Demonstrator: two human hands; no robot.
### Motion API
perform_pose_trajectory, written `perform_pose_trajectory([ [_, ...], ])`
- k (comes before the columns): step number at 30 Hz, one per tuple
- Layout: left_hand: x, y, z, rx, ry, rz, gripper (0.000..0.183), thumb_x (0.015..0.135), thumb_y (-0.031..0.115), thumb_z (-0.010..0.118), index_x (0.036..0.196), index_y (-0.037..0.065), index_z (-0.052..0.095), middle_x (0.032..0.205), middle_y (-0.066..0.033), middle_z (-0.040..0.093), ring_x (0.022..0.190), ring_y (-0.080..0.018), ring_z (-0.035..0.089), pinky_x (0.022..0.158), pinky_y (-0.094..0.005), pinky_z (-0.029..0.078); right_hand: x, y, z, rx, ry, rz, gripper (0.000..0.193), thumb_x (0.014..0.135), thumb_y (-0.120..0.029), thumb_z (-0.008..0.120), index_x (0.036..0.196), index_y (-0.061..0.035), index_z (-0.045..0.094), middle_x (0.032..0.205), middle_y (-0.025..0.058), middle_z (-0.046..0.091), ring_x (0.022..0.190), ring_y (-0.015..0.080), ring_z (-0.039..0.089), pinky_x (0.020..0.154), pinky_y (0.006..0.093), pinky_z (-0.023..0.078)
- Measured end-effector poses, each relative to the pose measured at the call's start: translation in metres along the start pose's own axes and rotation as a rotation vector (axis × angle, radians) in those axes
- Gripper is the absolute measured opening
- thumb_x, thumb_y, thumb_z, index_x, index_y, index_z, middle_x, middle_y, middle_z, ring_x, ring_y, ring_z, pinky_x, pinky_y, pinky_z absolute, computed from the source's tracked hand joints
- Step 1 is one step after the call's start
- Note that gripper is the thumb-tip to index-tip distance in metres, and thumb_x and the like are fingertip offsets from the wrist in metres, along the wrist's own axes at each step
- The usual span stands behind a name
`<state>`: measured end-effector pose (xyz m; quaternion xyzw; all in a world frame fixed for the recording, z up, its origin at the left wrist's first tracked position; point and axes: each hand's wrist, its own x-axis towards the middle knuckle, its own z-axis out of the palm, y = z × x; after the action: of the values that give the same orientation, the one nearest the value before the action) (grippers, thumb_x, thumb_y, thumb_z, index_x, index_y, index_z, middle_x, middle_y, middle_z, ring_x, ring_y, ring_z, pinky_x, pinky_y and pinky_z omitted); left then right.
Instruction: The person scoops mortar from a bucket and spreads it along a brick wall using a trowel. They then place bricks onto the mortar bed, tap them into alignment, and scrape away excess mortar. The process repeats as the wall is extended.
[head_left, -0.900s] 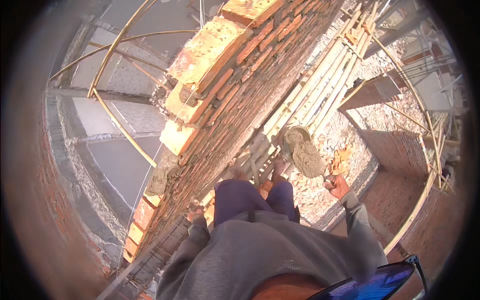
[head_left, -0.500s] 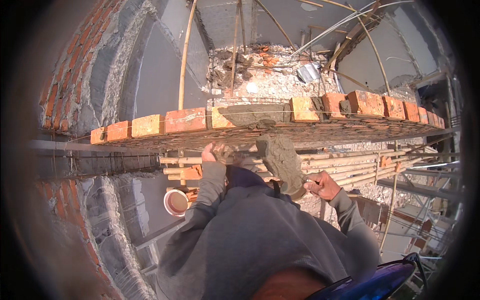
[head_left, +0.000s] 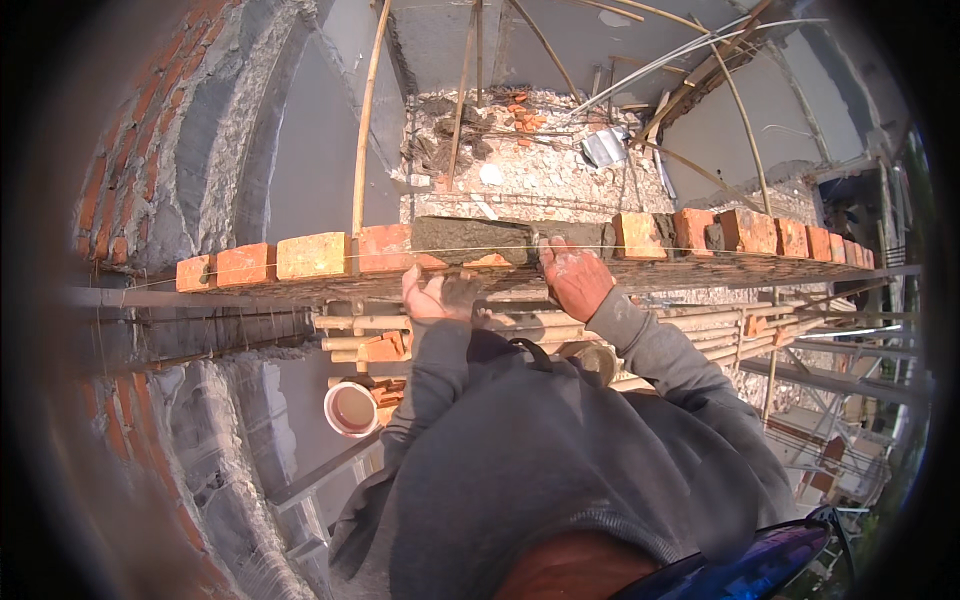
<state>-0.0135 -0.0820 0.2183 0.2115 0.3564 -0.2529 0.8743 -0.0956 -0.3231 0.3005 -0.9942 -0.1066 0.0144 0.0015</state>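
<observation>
My right hand (head_left: 577, 282) is closed round the handle of a trowel, most of which its fingers hide. The trowel's mortar-covered blade (head_left: 470, 242) lies along the top of the curved brick wall (head_left: 384, 248), pointing left. Beyond that hand, more wet grey mortar (head_left: 585, 237) covers the wall top. My left hand (head_left: 438, 297) is at the near face of the wall, just below the blade, with its fingers apart and nothing held. A thin string line (head_left: 330, 258) runs along the row of bricks in front of the blade.
Bamboo poles (head_left: 690, 335) form scaffolding below the wall. Left of me hang a round white-rimmed bucket (head_left: 352, 408) and loose bricks (head_left: 385, 347) on the poles. Rubble (head_left: 540, 170) lies beyond the wall, among upright bamboo props (head_left: 370, 120). A rough brick-and-concrete wall (head_left: 140, 140) rises at left.
My right hand has swung the mortar-loaded trowel up and left from beside my body onto the wall top. My left hand has shifted slightly up and right.
</observation>
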Motion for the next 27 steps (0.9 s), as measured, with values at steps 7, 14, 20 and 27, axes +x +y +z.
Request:
perform_pose_trajectory([
  [7, -0.005, 0.014, 0.007, 0.158, -0.021, -0.047, 0.097, 0.091, 0.065, 0.061, 0.150, -0.009, 0.042, 0.138, -0.0226, 0.049, 0.129, -0.0433, 0.053, 0.112, -0.0667, 0.042, -0.007, -0.011, -0.010, 0.239, 0.045, 0.164, 0.060, 0.086, -0.016, 0.079, 0.139, 0.0038, 0.060, 0.127, 0.0262, 0.067, 0.115, 0.0426, 0.068, 0.092, 0.0523, 0.058],
  [14, -0.027, 0.029, 0.024, 0.143, 0.019, -0.196, 0.088, 0.101, 0.061, 0.052, 0.154, -0.008, 0.040, 0.142, -0.0231, 0.051, 0.133, -0.0413, 0.051, 0.115, -0.0668, 0.043, -0.008, -0.009, -0.038, 1.013, 0.079, 0.489, 0.036, 0.096, -0.016, 0.076, 0.126, 0.0047, 0.071, 0.116, 0.0294, 0.072, 0.110, 0.0463, 0.070, 0.092, 0.0487, 0.056],
  [20, -0.029, 0.040, 0.030, 0.168, 0.010, -0.272, 0.073, 0.102, 0.057, 0.053, 0.138, -0.007, 0.051, 0.141, -0.0214, 0.054, 0.136, -0.0423, 0.052, 0.116, -0.0687, 0.042, 0.021, -0.001, -0.054, 0.279, 0.199, 0.303, 0.057, 0.082, -0.008, 0.077, 0.137, 0.0001, 0.067, 0.116, 0.0184, 0.069, 0.100, 0.0385, 0.065, 0.085, 0.0503, 0.054],
  [27, -0.027, 0.047, 0.044, 0.212, -0.041, -0.359, 0.062, 0.104, 0.056, 0.051, 0.139, 0.006, 0.059, 0.122, -0.0144, 0.069, 0.124, -0.0363, 0.063, 0.111, -0.0655, 0.045, 0.045, -0.037, -0.036, -0.038, 0.013, 0.164, 0.046, 0.090, -0.013, 0.067, 0.133, 0.0045, 0.065, 0.110, 0.0132, 0.063, 0.101, 0.0309, 0.060, 0.081, 0.0467, 0.047],
])
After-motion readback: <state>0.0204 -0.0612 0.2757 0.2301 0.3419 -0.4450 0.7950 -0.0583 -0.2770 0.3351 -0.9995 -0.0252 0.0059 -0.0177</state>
